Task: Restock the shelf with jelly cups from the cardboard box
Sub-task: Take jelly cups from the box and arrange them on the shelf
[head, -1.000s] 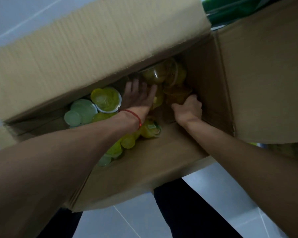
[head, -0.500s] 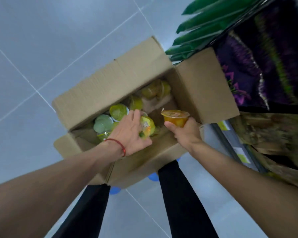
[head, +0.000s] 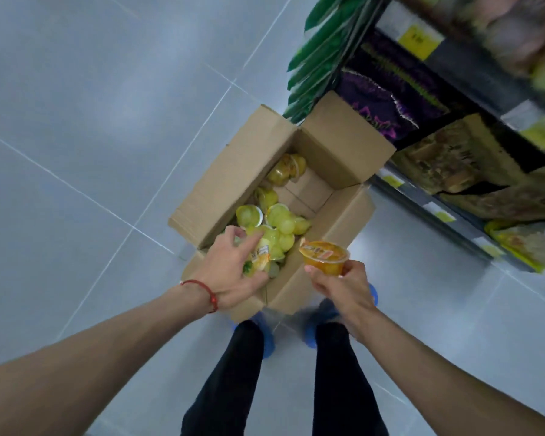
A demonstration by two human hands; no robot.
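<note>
Near the box (head: 233, 171) — orange jelly cup (head: 324, 260)

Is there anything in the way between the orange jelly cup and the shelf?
Nothing visible does. The right hand holds the orange cup clear above the box edge, and only open air lies between it and the shelf at the right. The left hand grips a yellow cup over the box.

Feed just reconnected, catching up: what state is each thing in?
Cardboard box: open, flaps up, partly full.
Orange jelly cup: sealed, upright, gripped by right hand.
Yellow-green cup: gripped by left hand, over the box.
Loose cups: jumbled inside the box.
Shelf: stocked, blurred.
</note>
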